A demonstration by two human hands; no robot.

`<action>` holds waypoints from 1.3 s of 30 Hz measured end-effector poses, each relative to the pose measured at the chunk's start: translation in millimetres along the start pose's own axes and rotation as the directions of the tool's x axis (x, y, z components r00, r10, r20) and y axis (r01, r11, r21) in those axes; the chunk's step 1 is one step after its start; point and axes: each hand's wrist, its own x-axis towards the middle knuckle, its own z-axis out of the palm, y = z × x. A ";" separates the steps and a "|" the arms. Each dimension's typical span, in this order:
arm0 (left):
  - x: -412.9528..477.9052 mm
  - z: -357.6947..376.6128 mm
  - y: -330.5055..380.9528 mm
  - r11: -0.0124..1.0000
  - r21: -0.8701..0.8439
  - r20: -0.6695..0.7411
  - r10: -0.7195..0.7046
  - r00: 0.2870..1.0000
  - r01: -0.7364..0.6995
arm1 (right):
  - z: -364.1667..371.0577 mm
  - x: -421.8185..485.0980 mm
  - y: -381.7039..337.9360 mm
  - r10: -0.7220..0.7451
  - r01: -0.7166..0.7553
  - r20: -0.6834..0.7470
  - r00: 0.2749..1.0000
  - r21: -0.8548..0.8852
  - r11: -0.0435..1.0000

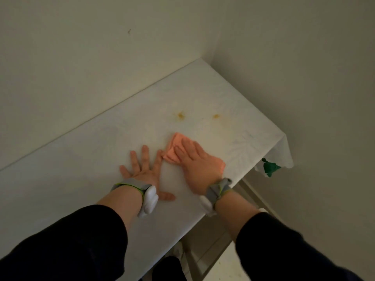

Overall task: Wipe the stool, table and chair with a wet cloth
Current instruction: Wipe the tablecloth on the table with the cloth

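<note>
A white table (85,159) covered with a pale patterned cloth stands in a room corner. My right hand (196,161) lies flat on a folded orange cloth (175,144), pressing it on the tabletop. My left hand (145,169) rests flat beside it, fingers spread, holding nothing; its index fingertip nearly touches the orange cloth's left edge. Two yellowish stains (179,115) mark the tabletop a little beyond the orange cloth. No stool or chair is in view.
Walls close the table in at the back and the right. A green and white object (268,168) hangs below the table's right end. Pale floor (221,264) shows under the near edge.
</note>
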 end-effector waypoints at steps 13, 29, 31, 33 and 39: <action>13.1 6.5 -3.7 1.000 -0.018 -0.012 0.010 1.000 -0.010 | -11.6 60.4 -1.8 0.322 -0.319 -0.051 0.945 0.055 0.946; 7.2 5.6 -2.0 1.000 -0.018 0.009 0.019 1.000 -0.019 | -38.0 104.1 28.3 0.466 -0.457 -0.096 0.879 0.107 0.883; 7.5 5.4 -3.3 0.999 -0.026 0.008 0.021 1.000 -0.021 | -23.8 98.0 0.3 0.308 -0.303 -0.091 0.947 0.064 0.951; 8.3 5.2 -3.9 0.999 -0.032 0.007 0.022 1.000 -0.022 | -12.1 89.0 -20.7 0.134 -0.130 -0.053 0.990 0.064 0.989; 7.6 4.2 -3.7 0.999 -0.036 0.000 0.028 1.000 -0.028 | -41.3 102.8 34.5 -0.078 0.092 0.076 0.994 -0.196 0.976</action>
